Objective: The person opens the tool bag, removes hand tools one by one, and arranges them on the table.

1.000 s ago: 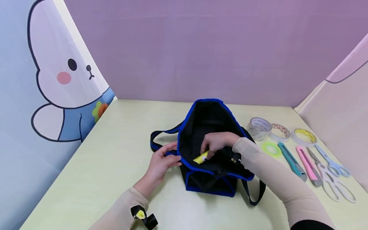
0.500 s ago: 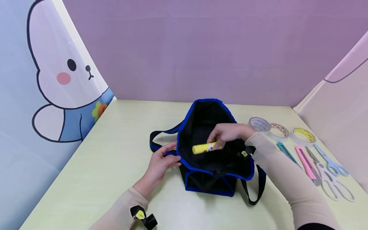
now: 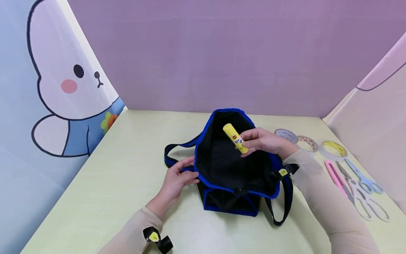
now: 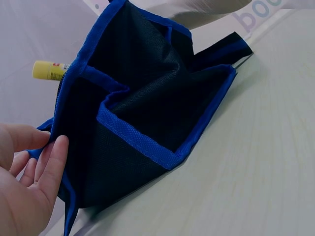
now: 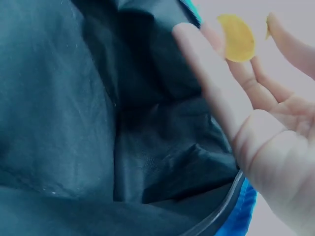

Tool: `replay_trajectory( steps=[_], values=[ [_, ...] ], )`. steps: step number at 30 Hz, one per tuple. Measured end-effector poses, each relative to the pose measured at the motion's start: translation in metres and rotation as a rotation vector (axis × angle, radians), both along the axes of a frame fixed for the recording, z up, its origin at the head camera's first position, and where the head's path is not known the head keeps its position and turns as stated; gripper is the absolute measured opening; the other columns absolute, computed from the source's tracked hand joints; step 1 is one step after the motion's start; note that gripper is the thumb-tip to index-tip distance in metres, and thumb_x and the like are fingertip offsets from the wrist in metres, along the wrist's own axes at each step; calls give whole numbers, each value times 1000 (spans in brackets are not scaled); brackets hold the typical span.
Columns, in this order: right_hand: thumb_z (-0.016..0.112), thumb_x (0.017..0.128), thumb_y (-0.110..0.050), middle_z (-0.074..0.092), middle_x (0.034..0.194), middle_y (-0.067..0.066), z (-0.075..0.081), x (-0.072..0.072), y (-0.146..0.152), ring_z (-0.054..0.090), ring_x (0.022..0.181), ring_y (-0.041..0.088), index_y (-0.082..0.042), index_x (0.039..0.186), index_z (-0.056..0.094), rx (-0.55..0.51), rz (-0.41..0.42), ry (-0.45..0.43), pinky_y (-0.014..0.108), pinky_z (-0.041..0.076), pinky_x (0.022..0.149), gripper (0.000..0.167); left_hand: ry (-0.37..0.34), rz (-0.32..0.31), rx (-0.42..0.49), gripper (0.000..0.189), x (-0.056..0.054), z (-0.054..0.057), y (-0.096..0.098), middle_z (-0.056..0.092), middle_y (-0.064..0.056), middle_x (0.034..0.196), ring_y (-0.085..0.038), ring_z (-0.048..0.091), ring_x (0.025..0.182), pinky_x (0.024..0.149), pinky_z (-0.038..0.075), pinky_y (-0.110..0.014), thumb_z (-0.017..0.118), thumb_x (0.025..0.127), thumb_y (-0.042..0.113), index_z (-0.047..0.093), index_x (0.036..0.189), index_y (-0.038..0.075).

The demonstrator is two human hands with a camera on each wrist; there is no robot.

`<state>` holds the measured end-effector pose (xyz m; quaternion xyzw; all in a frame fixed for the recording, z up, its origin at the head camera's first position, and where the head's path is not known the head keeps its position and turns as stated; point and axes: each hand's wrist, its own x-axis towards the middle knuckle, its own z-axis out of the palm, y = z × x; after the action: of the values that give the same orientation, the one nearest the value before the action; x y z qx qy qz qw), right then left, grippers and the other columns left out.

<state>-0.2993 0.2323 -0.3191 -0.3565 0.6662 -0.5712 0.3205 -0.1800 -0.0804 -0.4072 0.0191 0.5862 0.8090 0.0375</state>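
My right hand pinches a yellow glue stick between thumb and fingers, tilted, over the mouth of a black bag with blue trim. In the right wrist view the round yellow end of the glue stick shows between the fingers, with the bag's dark inside beside the hand. On the bag's left side, my left hand pinches the blue-trimmed rim. The left wrist view has the thumb and fingertips of that left hand at this edge, next to the bag's outer pockets.
Right of the bag lie tape rolls, a pink utility knife, white-handled scissors and blue scissors. The right sleeve covers part of that side. Bag straps loop out at both sides. A purple backdrop stands behind the table.
My right hand has risen from deep inside the bag to its mouth, moving up and rightward with the glue stick, which has turned more upright. The left hand stays on the rim.
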Motion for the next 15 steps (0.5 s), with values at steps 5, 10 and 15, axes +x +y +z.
replay_trajectory(
  steps=[5, 10, 15],
  values=[
    [46, 103, 2, 68, 113, 10, -1, 4, 6, 68, 102, 22, -12, 121, 66, -142, 5, -70, 44, 56, 90, 30, 0, 0, 1, 55, -1, 1, -1, 53, -14, 125, -13, 65, 66, 68, 61, -31, 61, 84, -19, 52, 137, -8],
    [46, 103, 3, 66, 114, 11, -1, 13, 13, 66, 108, 23, -7, 123, 63, -220, -87, -88, 44, 56, 90, 28, -10, -6, 2, 55, 0, 1, -1, 53, -14, 126, -14, 65, 67, 69, 61, -31, 61, 84, -19, 52, 137, -8],
    [44, 103, 4, 68, 113, 11, 0, 25, 23, 68, 106, 23, -6, 122, 64, -306, -146, -80, 42, 56, 90, 29, -1, -4, -1, 55, 0, 1, 0, 53, -15, 126, -14, 65, 67, 68, 61, -31, 61, 84, -18, 52, 137, -8]
  ],
)
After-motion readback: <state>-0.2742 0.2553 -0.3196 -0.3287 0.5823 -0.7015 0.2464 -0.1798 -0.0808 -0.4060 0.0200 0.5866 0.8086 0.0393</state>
